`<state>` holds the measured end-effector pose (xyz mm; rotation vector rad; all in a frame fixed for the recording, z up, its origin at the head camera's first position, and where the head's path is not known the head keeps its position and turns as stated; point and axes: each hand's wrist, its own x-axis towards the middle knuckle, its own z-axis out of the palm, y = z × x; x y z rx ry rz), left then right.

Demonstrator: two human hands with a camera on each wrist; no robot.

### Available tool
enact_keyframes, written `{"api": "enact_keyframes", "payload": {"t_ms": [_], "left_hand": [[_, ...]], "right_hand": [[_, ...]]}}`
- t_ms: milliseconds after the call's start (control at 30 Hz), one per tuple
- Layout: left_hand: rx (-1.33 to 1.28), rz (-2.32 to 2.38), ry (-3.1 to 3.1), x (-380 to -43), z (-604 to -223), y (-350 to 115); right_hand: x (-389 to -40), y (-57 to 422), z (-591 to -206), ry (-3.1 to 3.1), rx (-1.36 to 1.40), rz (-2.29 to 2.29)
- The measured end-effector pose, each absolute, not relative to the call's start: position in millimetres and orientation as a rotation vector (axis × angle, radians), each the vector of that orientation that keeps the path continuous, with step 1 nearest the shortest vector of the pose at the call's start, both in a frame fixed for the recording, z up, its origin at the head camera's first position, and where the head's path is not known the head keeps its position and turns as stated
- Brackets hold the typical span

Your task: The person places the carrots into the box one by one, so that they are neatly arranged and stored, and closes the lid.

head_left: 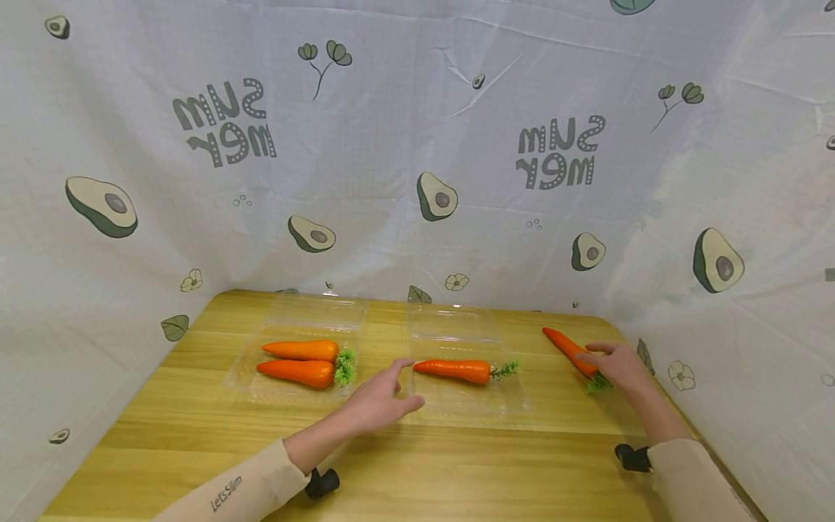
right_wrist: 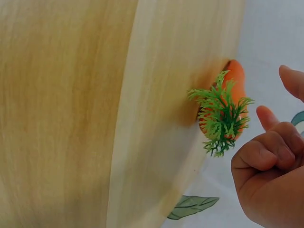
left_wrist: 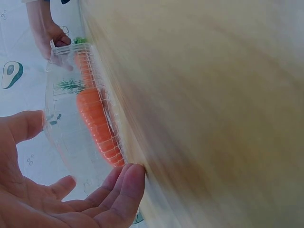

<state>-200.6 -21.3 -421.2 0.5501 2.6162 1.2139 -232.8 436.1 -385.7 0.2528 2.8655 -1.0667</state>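
An orange carrot with a green leafy top (head_left: 562, 344) lies on the table at the right. My right hand (head_left: 622, 366) hovers at its leafy end; in the right wrist view the thumb and index finger stand apart, with a gap between them and the carrot (right_wrist: 236, 78). Another carrot (head_left: 453, 370) lies in the middle clear plastic container (head_left: 457, 402), whose lid is folded back. My left hand (head_left: 381, 402) is at that container's left side, thumb and fingers spread. In the left wrist view its fingertips (left_wrist: 134, 178) are close to the container; contact is hard to tell.
To the left, a second clear container (head_left: 251, 388) with its lid back holds two carrots (head_left: 300, 351) side by side. The wooden table (head_left: 483, 471) ends at a white printed cloth (head_left: 391, 138) hanging behind and at both sides.
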Motion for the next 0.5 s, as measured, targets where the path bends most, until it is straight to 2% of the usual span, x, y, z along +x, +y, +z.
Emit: {"api": "enact_keyframes", "payload": {"t_ms": [500], "left_hand": [[0.555, 1.210, 2.622, -201.5, -423.4, -20.7]], "right_hand": [[-234.9, 443.6, -393.1, 2.909, 0.291, -0.959]]}}
